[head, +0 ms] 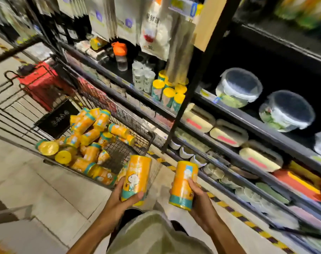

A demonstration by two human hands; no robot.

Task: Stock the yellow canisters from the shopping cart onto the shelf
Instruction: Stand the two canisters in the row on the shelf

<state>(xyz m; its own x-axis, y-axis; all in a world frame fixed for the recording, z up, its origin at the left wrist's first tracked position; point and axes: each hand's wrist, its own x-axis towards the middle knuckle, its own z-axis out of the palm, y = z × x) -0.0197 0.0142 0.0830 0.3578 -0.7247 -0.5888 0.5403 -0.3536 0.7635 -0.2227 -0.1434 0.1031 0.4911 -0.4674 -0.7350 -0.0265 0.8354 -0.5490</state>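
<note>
while we stand by cart [145,136], left hand [119,197] grips one canister [136,177] upright, right hand [199,198] grips second canister [185,184] beside it. more cans [90,136] heaped in cart ahead-left; stocked cans [168,94] upright on shelf [150,103] well beyond hands.

Hardly any legible text. White hanging pouch [154,32] on the upper shelf shows large Chinese characters near its top, too blurred to read. Canister in left hand [135,177] carries a white cartoon dog, its lettering smeared. Black panel in the cart [59,118] shows four round white icons only. Shelf-edge price tags [204,92] unreadable.
</note>
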